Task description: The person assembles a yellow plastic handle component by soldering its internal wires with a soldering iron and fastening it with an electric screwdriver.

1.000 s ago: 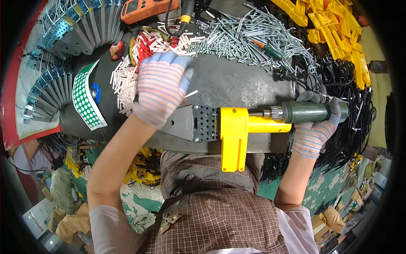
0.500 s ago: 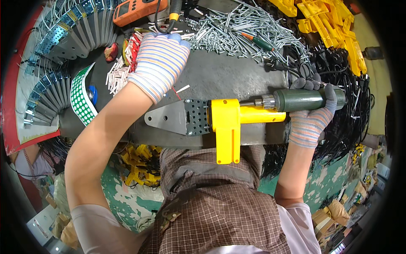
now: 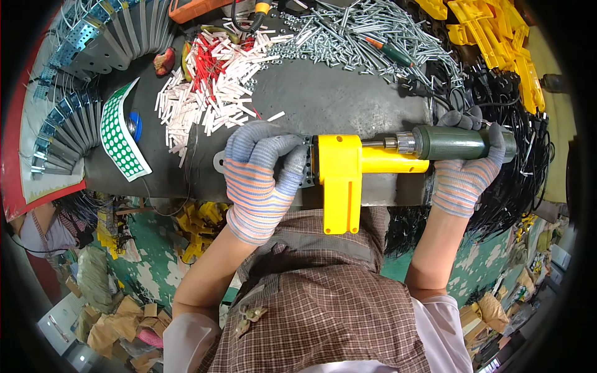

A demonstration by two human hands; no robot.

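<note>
My right hand [image 3: 467,177] wraps round a dark green power screwdriver [image 3: 451,143] lying sideways. Its long bit runs left to the upper edge of a yellow plastic housing [image 3: 341,161] with a tube-like handle and a downward block. A flat grey metal blade [image 3: 219,161] with a perforated end joins the housing's left side, mostly covered now. Over that joint, my left hand [image 3: 262,177] has thumb and fingers pinched together against the perforated end; whatever is between the fingertips is hidden. Both hands wear striped knit gloves with grey fingertips.
Behind lie a heap of bolts [image 3: 354,43] with another screwdriver [image 3: 388,51], and white and red sleeves [image 3: 211,81]. A green-dotted sheet [image 3: 121,133] and metal blades [image 3: 68,127] lie left. Black cables [image 3: 522,161] and yellow shells [image 3: 497,37] crowd the right.
My left hand has come back from the small parts at the table's rear to the perforated blade end beside the housing. My right hand keeps its grip on the screwdriver.
</note>
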